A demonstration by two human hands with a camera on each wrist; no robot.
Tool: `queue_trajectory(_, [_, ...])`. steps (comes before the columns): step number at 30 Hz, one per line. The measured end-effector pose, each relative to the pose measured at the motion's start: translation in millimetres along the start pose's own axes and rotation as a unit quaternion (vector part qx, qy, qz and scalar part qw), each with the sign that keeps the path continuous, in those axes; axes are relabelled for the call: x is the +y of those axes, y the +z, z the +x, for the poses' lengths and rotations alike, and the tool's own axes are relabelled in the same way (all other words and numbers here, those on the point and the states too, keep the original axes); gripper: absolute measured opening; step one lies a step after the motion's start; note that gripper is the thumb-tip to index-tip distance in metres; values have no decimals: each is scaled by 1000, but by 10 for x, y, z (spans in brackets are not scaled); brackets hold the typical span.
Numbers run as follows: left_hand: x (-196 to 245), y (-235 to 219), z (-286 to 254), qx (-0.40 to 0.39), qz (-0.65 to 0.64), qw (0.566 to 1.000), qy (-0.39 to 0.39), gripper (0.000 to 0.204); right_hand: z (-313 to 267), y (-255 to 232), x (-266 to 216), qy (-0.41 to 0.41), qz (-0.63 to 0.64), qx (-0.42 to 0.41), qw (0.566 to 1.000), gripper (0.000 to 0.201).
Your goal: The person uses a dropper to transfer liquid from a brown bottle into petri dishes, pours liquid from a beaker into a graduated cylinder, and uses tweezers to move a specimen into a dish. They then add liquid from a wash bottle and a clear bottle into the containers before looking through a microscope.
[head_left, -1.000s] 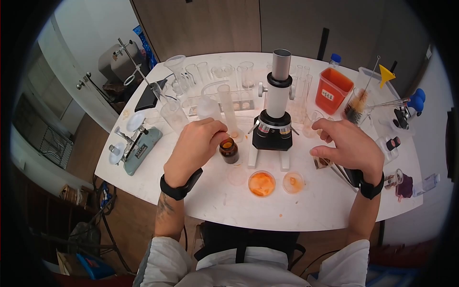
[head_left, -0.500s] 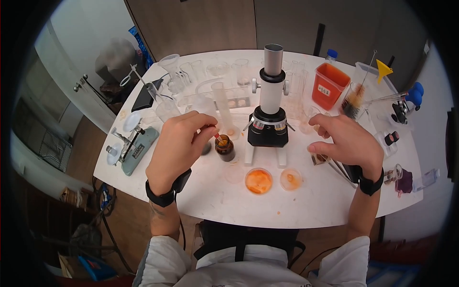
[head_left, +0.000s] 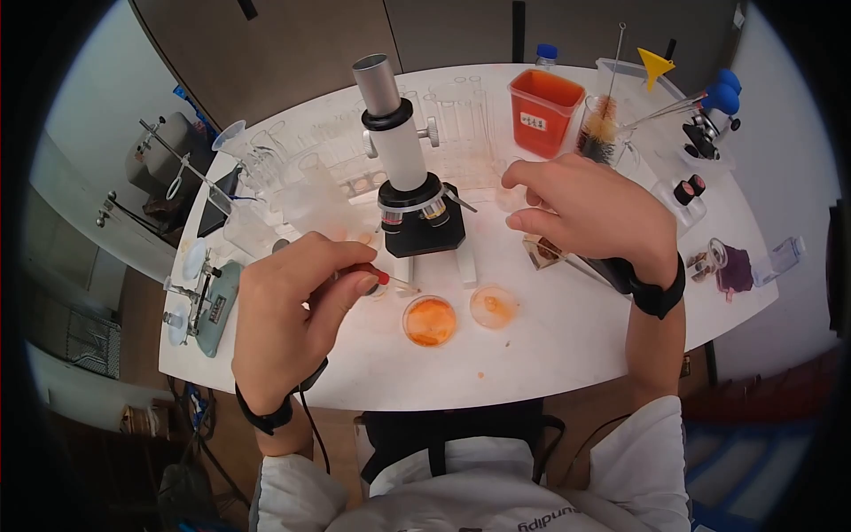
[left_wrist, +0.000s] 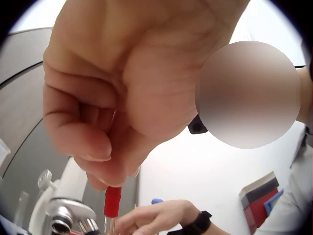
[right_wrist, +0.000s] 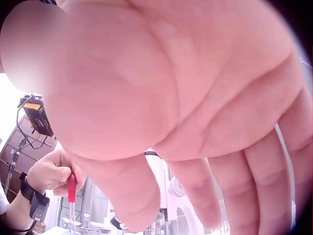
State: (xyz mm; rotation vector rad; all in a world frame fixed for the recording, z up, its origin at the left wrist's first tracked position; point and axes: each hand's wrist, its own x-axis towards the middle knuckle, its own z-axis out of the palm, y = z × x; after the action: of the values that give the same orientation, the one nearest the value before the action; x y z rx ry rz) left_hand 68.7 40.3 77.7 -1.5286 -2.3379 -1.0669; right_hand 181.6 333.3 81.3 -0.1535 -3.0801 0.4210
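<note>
My left hand point(head_left: 292, 310) pinches a dropper by its red rubber bulb point(left_wrist: 112, 203). The dropper's glass tube slants down to the right, its tip close by the upper edge of a petri dish point(head_left: 430, 321) with orange contents. To the right of that dish lies a second petri dish point(head_left: 494, 307), holding a paler orange smear. My right hand point(head_left: 598, 213) hovers over the right side of the table, fingers extended and loosely bent, with nothing in them. Behind the dishes stands a white and black microscope point(head_left: 408, 164). The brown bottle is hidden behind my left hand.
A green balance point(head_left: 219, 310) stands at the left table edge. Clear glassware fills the back left. An orange-red container point(head_left: 542, 120), brushes point(head_left: 603, 124) and a yellow funnel point(head_left: 656, 66) occupy the back right. A small specimen box point(head_left: 542, 250) lies under my right hand.
My left hand has drawn the dropper out of the brown bottle and brought it toward the orange petri dish. The head view has turned to the right. The right hand stays in much the same pose.
</note>
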Motion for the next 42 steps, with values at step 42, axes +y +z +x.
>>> queue_trajectory(42, [-319,212,55,-122,-17,991,57,13,80,243,-267,-55,-26,2,998,16])
